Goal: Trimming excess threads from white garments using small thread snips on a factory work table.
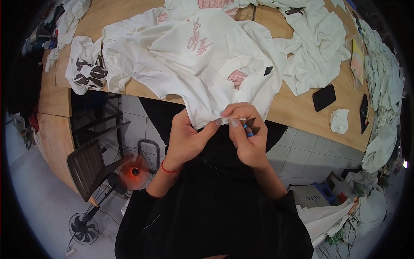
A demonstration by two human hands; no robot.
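A white shirt with pink lettering lies spread over the near edge of the wooden table, and its edge hangs toward me. My left hand pinches that edge between thumb and fingers. Close beside it, my right hand grips the same edge with thumb and forefinger. Tucked in the right hand is a small pair of thread snips, blue with dark blades pointing right; the fingers partly cover them. A pink patch and a small black tag show on the shirt just beyond my hands.
More white garments are heaped along the wooden table. A black phone and a crumpled white scrap lie at its right. Below left stand a brown chair and a fan; a grey box sits at lower right.
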